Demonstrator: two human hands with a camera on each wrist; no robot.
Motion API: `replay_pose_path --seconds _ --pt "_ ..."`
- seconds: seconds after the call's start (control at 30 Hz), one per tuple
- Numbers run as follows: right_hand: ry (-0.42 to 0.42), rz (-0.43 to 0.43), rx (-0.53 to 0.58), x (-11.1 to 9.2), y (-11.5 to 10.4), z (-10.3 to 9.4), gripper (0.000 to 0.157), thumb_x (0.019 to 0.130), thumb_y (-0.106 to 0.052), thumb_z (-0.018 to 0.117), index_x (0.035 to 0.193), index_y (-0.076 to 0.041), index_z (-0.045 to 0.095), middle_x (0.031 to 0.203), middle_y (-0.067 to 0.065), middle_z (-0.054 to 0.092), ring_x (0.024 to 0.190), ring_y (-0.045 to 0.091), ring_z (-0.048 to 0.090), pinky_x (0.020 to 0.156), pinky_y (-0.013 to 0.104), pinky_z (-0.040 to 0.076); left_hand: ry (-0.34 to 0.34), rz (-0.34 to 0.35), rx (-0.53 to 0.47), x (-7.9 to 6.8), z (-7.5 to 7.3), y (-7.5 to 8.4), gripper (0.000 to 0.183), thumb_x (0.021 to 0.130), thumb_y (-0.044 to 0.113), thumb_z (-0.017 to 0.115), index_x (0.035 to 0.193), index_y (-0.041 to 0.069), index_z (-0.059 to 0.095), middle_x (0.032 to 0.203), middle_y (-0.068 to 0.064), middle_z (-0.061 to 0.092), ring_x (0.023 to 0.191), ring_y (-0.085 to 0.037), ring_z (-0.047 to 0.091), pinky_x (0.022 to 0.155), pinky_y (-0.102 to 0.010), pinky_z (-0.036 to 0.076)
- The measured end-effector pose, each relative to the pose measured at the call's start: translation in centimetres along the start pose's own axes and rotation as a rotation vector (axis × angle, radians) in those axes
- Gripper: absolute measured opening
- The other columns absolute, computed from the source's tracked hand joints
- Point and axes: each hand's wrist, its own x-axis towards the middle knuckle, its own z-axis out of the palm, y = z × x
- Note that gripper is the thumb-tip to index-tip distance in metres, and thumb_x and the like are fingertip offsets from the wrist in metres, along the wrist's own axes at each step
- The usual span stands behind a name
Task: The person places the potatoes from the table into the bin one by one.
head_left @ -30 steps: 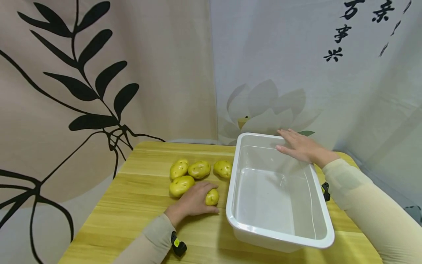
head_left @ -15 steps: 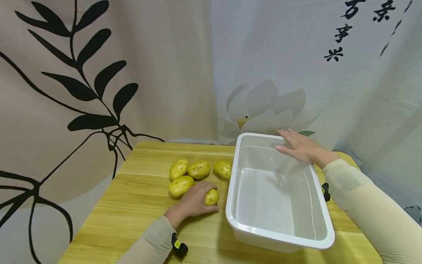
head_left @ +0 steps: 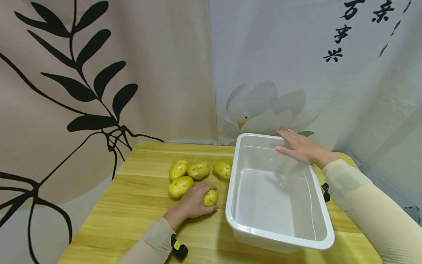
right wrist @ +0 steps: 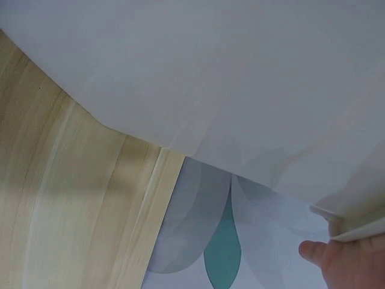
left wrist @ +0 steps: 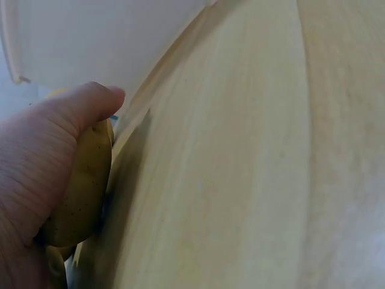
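Note:
In the head view my left hand (head_left: 194, 203) grips a yellow potato (head_left: 211, 198) low over the table. The left wrist view shows the thumb (left wrist: 90, 102) bent along the side of this potato (left wrist: 84, 186). Another potato (head_left: 180, 187) lies right behind the hand. At the far right corner of a white plastic bin (head_left: 232, 190), my right hand (head_left: 301, 146) rests on the rim, fingers extended and thumb over the inside. One fingertip (right wrist: 313, 250) shows outside, just under the rim, in the right wrist view. The bin's floor is bare.
Two potatoes, one to the left (head_left: 178, 169) and one beside it (head_left: 199, 170), sit farther back on the wooden table (head_left: 132, 212). One more potato (head_left: 222, 169) lies close by the bin's left wall. A printed curtain (head_left: 171, 73) hangs behind the table.

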Motion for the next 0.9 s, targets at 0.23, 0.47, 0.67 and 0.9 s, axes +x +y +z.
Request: replay_pose_path --seconds 0.23,0.47,0.67,0.9 --pt "0.008 -0.005 -0.002 0.0 -0.1 0.0 0.077 0.089 -0.063 0.034 0.148 -0.019 0.012 0.151 0.006 0.012 0.137 0.03 0.005 0.102 0.058 0.012 0.055 0.024 -0.027 0.0 -0.4 0.2 0.06 0.07 0.054 0.07 0.117 0.02 0.055 0.117 0.003 0.055 0.109 -0.016 0.051 0.091 -0.034 0.041" --pt "0.01 -0.007 -0.001 -0.2 -0.1 -0.1 0.077 0.088 -0.063 0.036 0.148 -0.019 0.012 0.151 0.007 0.013 0.137 0.031 0.005 0.102 0.058 0.012 0.083 0.019 -0.025 0.1 -1.2 0.8 0.06 0.071 0.056 0.068 0.118 0.02 0.054 0.117 0.003 0.055 0.11 -0.016 0.05 0.092 -0.035 0.04" --pt "0.019 -0.016 -0.004 -0.2 -0.2 0.0 0.077 0.088 -0.062 0.036 0.147 -0.017 0.014 0.151 0.008 0.014 0.136 0.031 0.007 0.103 0.056 0.013 0.102 -0.015 -0.049 0.0 -2.1 1.4 0.061 0.071 0.057 0.068 0.118 0.021 0.054 0.117 0.004 0.055 0.109 -0.015 0.05 0.09 -0.033 0.042" --pt "0.022 -0.027 0.002 -0.1 -0.2 0.0 0.077 0.089 -0.061 0.037 0.147 -0.017 0.014 0.15 0.008 0.014 0.136 0.032 0.007 0.103 0.056 0.013 0.119 -0.033 -0.12 0.3 -3.1 1.6 0.064 0.07 0.056 0.07 0.119 0.019 0.055 0.116 0.005 0.056 0.106 -0.011 0.051 0.087 -0.03 0.043"
